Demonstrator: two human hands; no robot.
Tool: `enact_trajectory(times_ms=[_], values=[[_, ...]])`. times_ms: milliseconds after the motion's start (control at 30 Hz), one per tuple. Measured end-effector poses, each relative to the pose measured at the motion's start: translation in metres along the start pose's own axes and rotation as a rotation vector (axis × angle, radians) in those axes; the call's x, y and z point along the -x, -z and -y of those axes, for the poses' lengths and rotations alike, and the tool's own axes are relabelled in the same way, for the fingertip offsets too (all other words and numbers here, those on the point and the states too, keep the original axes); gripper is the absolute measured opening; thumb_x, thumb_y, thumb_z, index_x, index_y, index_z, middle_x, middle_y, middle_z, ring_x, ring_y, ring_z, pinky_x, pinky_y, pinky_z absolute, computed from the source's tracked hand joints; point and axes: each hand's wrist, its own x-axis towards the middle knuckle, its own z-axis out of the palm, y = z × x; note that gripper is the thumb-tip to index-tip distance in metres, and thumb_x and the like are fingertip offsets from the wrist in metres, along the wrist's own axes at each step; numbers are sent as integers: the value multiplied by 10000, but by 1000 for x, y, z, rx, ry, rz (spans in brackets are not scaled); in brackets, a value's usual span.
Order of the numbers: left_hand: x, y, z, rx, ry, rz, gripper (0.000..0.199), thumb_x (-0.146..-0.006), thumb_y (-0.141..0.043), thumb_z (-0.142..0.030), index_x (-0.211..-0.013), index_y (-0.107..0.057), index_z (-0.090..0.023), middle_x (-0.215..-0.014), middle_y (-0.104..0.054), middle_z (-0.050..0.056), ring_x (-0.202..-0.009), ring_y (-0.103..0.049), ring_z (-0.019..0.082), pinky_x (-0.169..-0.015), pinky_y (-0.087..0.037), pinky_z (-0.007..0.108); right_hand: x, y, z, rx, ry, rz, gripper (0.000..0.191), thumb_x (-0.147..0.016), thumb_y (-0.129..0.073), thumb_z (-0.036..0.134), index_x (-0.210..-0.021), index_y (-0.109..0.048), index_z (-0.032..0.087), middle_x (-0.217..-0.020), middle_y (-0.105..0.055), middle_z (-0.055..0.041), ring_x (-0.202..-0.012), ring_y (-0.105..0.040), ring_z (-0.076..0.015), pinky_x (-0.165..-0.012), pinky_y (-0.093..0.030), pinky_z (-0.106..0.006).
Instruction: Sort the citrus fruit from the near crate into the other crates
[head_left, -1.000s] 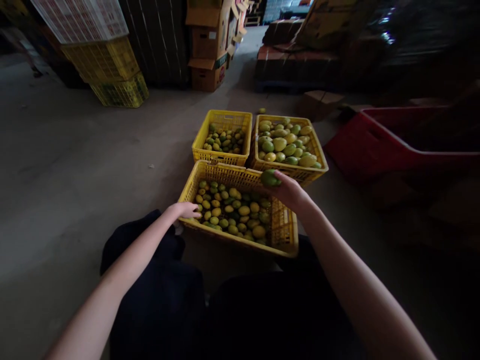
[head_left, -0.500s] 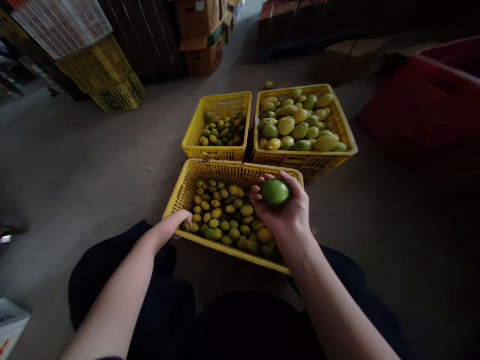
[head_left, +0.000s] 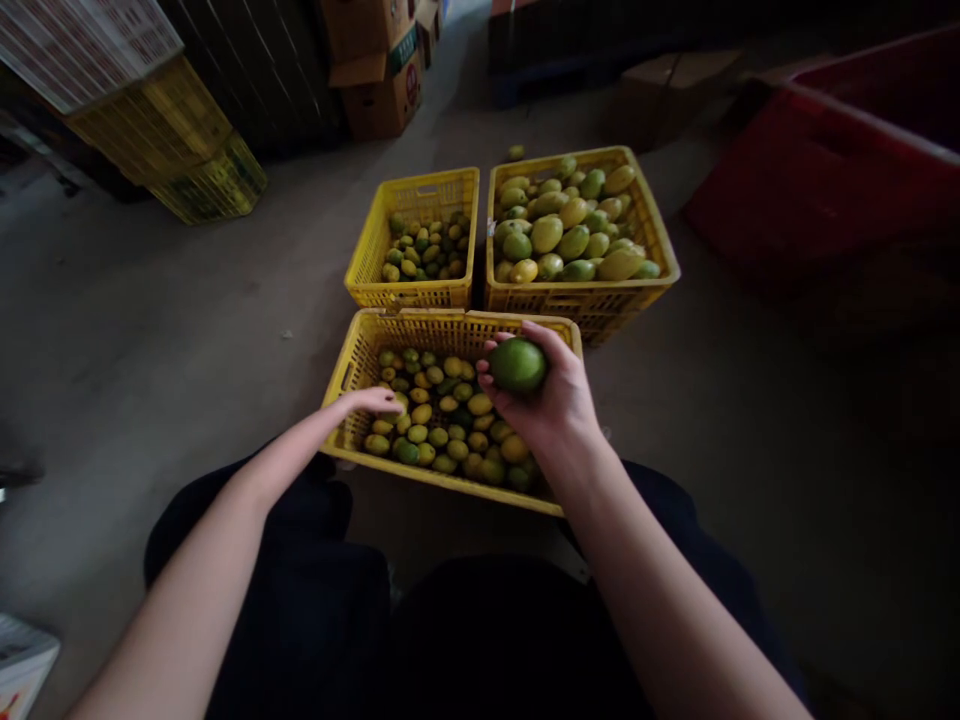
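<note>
Cupping one smooth, rounded green fruit (head_left: 517, 366) — the right fingers (head_left: 553, 345) curl.

Dim light is falling unevenly.
Shadow is swallowing the right-hand floor (head_left: 720, 400); the green fruit (head_left: 517, 366) is catching a faint highlight; outer edges are stretching and softening.
</note>
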Motion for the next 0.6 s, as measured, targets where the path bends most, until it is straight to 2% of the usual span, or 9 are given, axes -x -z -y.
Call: enact_trajectory(times_ms=[67,167,233,300,367,467,533,600], values=[[13,16,-18,120,-67,-18,402,-770,-456,-414,-1060,-626,-194,-1003,-696,72,-936,-622,212,-803,-493,310,-4,-1,-8,19,-18,-31,152,-749,-639,327,-743,-561,197,-666,-656,-1,-540,-601,-122,-462,-494,-223],[61,28,-44,621,-296,-123,493,-807,-372,-381,-1241,-525,-205,-1144,-659,103,-1039,-617,237,-877,-492,405,-5,-10,-17,56,-29,-60,106,-750,-608,284,-713,-563,194,-631,-663,-7,-524,-602,-131,-458,-493,-228],[95,26,-62,1038,-461,-195,483,-806,-385,-400,-1206,-544,-182,-1164,-645,122,-1081,-605,258,-903,-493,436,-2,-18,-22,93,-35,-22,84,-749,-581,266,-707,-580,193,-605,-660,-15,-539,-614,-149,-459,-497,-238],[117,17,-78,1396,-552,-193,401,-820,-402,-397,-1081,-591,-160,-1111,-657,116,-1060,-616,227,-909,-511,387,2,-25,-29,131,-45,14,86,-739,-565,256,-689,-593,193,-579,-652,-18,-550,-625,-162,-452,-492,-241],[124,7,-89,1688,-542,-152,287,-837,-427,-344,-949,-608,-151,-982,-675,93,-981,-640,172,-882,-533,309,5,-26,-36,158,-44,-3,98,-724,-560,250,-654,-595,191,-559,-644,-18,-544,-629,-165,-437,-477,-237],[112,-5,-95,2013,-389,-193,150,-829,-449,-216,-798,-587,-164,-759,-649,35,-829,-654,109,-813,-552,224,5,-20,-46,175,-45,-43,117,-703,-564,264,-620,-598,189,-550,-644,-23,-549,-638,-174,-440,-476,-244],[100,-9,-94,2143,-317,-257,144,-818,-446,-173,-760,-578,-173,-697,-631,10,-784,-653,91,-798,-553,199,1,-15,-50,172,-35,-46,121,-692,-576,282,-616,-605,192,-551,-646,-22,-560,-644,-181,-462,-493,-257],[91,-10,-92,2187,-314,-299,158,-819,-440,-177,-762,-587,-177,-693,-635,5,-787,-655,88,-803,-553,194,-4,-12,-53,162,-20,-55,125,-687,-582,293,-615,-611,195,-560,-650,-18,-560,-645,-180,-490,-510,-268]])
